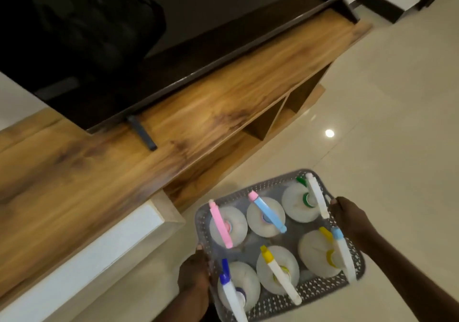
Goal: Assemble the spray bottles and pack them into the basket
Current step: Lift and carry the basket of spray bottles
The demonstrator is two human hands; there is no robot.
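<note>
Basket held level, long axis left to right; left hand and right hand clamp its short ends (six upright bottles inside).

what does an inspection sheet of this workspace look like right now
surface: wooden TV stand, its visible top bare apart from the TV foot; the basket is held over the floor beside it.
job's things: grey basket holds six white spray bottles, all with heads on, e.g. pink-headed bottle.
clutter: nothing seen.
grippers: left hand and right hand grip opposite basket edges; fingers mostly hidden.
cables: nothing seen.
surroundings: dark TV on the stand, glossy tiled floor with a light reflection, white panel at lower left.
</note>
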